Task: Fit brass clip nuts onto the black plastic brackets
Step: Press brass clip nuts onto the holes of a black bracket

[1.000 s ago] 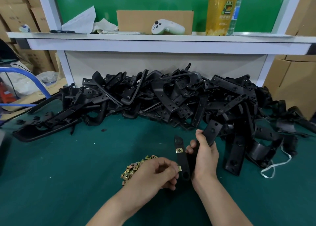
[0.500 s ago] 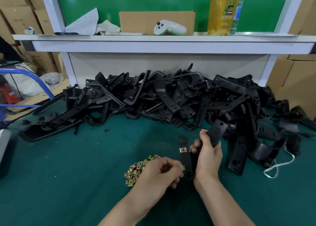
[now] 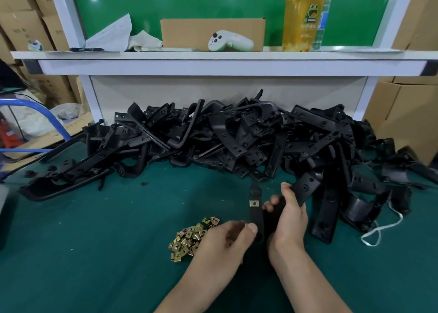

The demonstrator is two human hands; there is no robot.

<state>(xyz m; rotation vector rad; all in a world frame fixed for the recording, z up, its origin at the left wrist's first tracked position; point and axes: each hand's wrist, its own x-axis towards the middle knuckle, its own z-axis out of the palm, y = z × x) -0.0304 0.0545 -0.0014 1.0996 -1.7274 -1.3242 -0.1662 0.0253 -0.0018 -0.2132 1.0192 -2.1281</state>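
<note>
Green matting [image 3: 94, 241] covers the bench, and a big pile of black brackets [image 3: 213, 135] lies along its far side under a white shelf [image 3: 213, 55]. Near the middle, the right hand [image 3: 288, 215] grips one bracket [image 3: 305, 187], fingers curled round it. A fitted nut [image 3: 254, 203] sits clipped on its left arm. The left hand [image 3: 227, 239] pinches a second nut [image 3: 246, 223] at that arm's near end. Loose nuts [image 3: 189, 238] lie heaped just left of it.
</note>
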